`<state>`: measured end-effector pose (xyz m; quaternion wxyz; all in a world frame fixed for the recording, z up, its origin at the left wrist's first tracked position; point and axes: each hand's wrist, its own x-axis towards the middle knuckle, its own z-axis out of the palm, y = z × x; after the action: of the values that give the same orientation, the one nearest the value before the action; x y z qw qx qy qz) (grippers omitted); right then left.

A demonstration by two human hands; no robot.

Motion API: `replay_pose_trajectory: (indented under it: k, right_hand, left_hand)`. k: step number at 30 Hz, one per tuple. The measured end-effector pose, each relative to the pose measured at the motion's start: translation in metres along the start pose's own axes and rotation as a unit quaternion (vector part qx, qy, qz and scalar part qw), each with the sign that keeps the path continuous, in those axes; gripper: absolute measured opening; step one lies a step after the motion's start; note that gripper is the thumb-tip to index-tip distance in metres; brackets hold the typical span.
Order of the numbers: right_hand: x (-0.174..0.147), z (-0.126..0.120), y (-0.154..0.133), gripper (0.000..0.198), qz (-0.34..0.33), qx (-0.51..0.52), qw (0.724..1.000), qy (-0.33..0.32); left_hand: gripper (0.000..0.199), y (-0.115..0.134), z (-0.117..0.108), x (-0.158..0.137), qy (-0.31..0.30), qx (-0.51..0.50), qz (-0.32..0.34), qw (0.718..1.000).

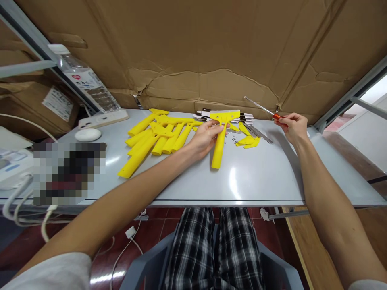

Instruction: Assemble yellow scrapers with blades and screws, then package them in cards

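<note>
My left hand [202, 140] is closed around the neck of a yellow scraper [219, 147], whose wide head faces away from me and whose handle points toward me. A thin pale blade edge shows along the head. Out to the right, my right hand [292, 125] grips a screwdriver [262, 107] by its red handle, its long metal shaft pointing up and left, apart from the scraper. Several yellow scraper handles [137, 159] lie piled left of my left hand. Right of the held scraper are small yellow head pieces [248, 141], loose screws [234, 138] and metal blades [259, 133].
Behind the scraper lie stacked black-and-white packs [246, 117]. A water bottle [87, 82], power strip [104, 118] and white oval case [88, 135] stand at the back left. Cables [18, 213] hang over the left edge. Cardboard [199, 44] walls the table's [256, 181] far side.
</note>
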<state>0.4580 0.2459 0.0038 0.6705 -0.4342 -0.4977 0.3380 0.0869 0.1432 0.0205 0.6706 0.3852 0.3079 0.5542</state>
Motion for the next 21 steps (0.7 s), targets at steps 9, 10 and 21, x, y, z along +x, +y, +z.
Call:
replay_pose_trajectory:
  k: [9, 10, 21]
  right_hand:
    - [-0.004, -0.007, -0.003, 0.024, -0.069, -0.280, 0.956, 0.047]
    - [-0.005, -0.009, -0.004, 0.021, -0.089, -0.350, 0.932, 0.034]
    - [-0.001, -0.012, -0.002, 0.028, -0.050, -0.660, 0.745, -0.078]
  left_hand:
    - [0.019, -0.002, 0.003, -0.003, 0.028, 0.023, -0.006, 0.999]
    - [0.019, -0.002, 0.003, -0.003, 0.024, 0.025, -0.005, 0.999]
    - [0.019, -0.004, 0.003, -0.003, 0.020, 0.048, -0.004, 0.999]
